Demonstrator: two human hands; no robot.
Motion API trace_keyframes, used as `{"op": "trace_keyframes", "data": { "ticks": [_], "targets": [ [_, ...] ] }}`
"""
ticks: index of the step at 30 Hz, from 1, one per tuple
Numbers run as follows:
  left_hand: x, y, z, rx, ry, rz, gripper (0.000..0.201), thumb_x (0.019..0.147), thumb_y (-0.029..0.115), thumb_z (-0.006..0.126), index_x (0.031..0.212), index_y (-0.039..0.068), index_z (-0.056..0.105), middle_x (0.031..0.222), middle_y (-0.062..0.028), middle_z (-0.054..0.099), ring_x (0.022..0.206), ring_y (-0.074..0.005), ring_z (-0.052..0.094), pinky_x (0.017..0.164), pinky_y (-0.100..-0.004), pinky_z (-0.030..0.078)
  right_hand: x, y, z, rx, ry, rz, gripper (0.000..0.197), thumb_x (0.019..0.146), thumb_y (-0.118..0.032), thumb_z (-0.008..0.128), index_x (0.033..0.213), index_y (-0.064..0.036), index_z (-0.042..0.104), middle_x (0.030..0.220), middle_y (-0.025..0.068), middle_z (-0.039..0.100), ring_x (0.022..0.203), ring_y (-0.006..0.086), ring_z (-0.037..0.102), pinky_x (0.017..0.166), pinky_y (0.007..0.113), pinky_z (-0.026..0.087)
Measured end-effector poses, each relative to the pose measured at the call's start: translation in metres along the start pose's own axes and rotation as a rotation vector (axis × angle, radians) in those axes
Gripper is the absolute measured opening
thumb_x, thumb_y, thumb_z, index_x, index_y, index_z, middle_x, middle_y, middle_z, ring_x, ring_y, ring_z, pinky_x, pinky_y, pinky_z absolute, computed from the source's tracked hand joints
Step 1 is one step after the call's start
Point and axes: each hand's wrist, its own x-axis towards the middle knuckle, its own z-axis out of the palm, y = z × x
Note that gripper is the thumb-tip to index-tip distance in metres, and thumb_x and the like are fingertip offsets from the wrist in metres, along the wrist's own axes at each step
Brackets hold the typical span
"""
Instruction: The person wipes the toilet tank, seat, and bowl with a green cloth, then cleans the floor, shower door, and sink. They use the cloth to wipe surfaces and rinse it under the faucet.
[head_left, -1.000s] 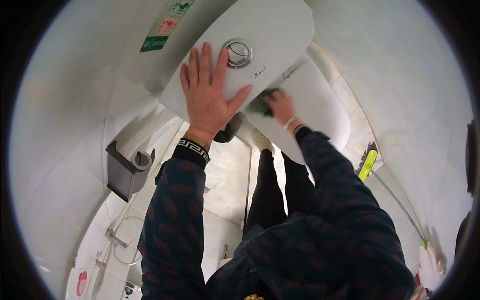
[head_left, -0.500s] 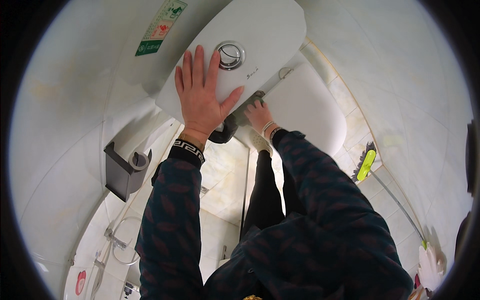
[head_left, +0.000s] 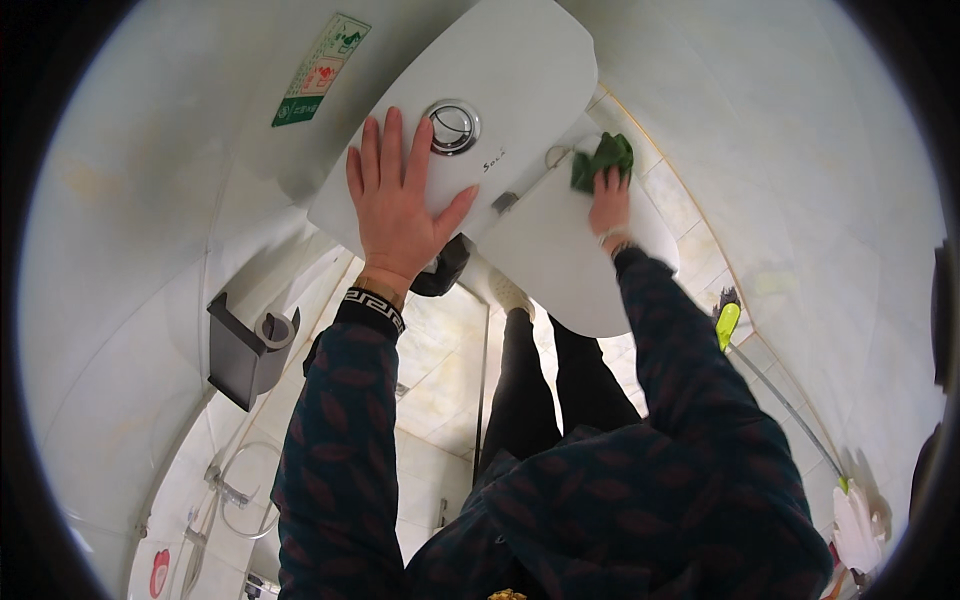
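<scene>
My left hand lies flat with fingers spread on the white toilet tank lid. Its fingertips reach beside the round chrome flush button. My right hand grips a dark green cloth and presses it on the far right part of the closed white toilet seat lid, near the hinge. The cloth is bunched under the fingers, so part of it is hidden. Slight blur shows on the right hand and wrist.
A grey paper holder with a toilet roll hangs on the left wall. Between toilet and wall sits a black bin bag. A lime-green brush leans at right, near white gloves. My legs stand before the toilet.
My right hand has moved with the green cloth from the gap between tank and seat lid to the lid's far right side. My left hand stays on the tank lid.
</scene>
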Motion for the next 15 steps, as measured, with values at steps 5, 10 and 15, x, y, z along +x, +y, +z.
{"op": "trace_keyframes", "data": {
  "ticks": [5, 10, 15],
  "targets": [
    [0.001, 0.002, -0.003, 0.018, -0.031, -0.016, 0.076, 0.081, 0.05, 0.062, 0.142, 0.01, 0.038, 0.15, -0.0175, 0.028, 0.138, -0.0388, 0.025, 0.108, -0.0561, 0.02, -0.057, -0.034, -0.003, 0.159, -0.176, -0.027, 0.055, 0.081, -0.022, 0.057, 0.131, 0.0002, 0.046, 0.14, 0.0252, 0.036, 0.132, 0.0505, 0.025, 0.109, 0.054, 0.024],
    [0.0, 0.0, -0.001, 0.017, -0.013, 0.0, 0.077, 0.081, 0.05, 0.062, 0.143, 0.01, 0.037, 0.151, -0.0169, 0.028, 0.138, -0.0384, 0.024, 0.109, -0.0556, 0.019, 0.035, -0.04, -0.009, 0.213, 0.068, 0.027, 0.057, 0.082, -0.031, 0.058, 0.129, 0.0003, 0.048, 0.139, 0.025, 0.038, 0.133, 0.0486, 0.025, 0.11, 0.054, 0.023],
    [-0.001, -0.001, 0.001, 0.021, -0.01, 0.007, 0.077, 0.081, 0.05, 0.063, 0.143, 0.011, 0.037, 0.151, -0.0166, 0.027, 0.139, -0.0377, 0.024, 0.109, -0.0552, 0.019, 0.138, -0.036, -0.023, 0.255, -0.334, 0.291, 0.052, 0.087, -0.033, 0.055, 0.131, -0.0058, 0.051, 0.137, 0.0175, 0.047, 0.126, 0.0394, 0.043, 0.099, 0.055, 0.036]
  ]
}}
